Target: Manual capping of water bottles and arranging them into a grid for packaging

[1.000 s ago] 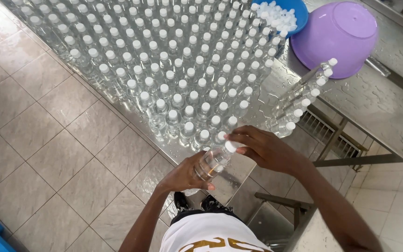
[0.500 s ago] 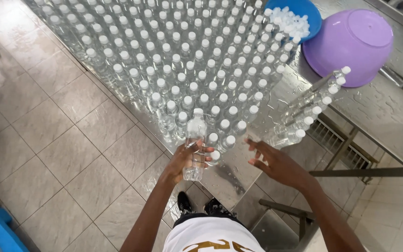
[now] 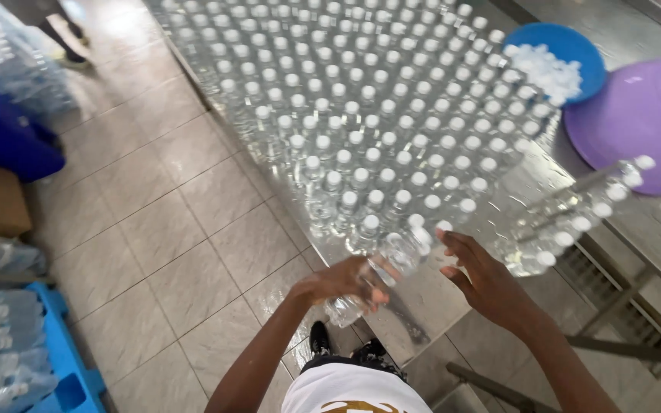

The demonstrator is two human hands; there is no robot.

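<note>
Steel table [image 3: 422, 306] w/ capped bottles [image 3: 361, 130], tiled floor [image 3: 162, 222].

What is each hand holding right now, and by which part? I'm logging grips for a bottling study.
The left hand holds a clear capped bottle tilted, gripped around its lower body. The right hand is open beside it, holding nothing.

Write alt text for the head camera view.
The left hand grips a clear capped water bottle tilted at the edge of a steel table packed with upright capped bottles; the open right hand hovers beside it. A blue bowl of white caps and a purple basin sit farther back.
</note>
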